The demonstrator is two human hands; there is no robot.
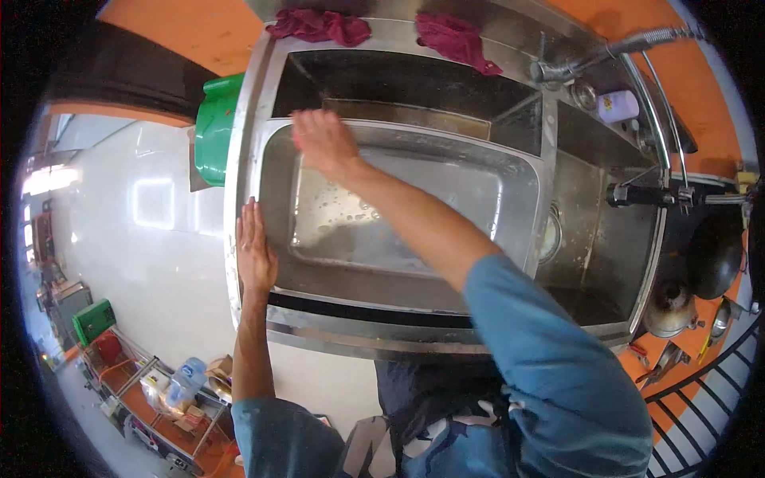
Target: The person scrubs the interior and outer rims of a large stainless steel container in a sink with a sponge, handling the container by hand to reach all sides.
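Observation:
A large rectangular stainless-steel pan [430, 197] lies over the left basin of a steel sink [648, 257]. Water drops and a wet film show on its floor. My left hand [257, 248] rests flat along the left rim, fingers straight and close together, holding nothing. My right hand [326, 143] reaches across the pan to its far left corner, palm down and slightly blurred. A bit of red shows at that hand's left edge; whether it is a cloth or sponge under the palm is hidden.
Two dark red cloths [323, 28] lie on the back ledge. A spring-hose faucet [597, 57] and purple cup [618, 106] are at the back right. A green plastic bin [218, 134] stands left; a wok [717, 257] and kettle [670, 308] are at right.

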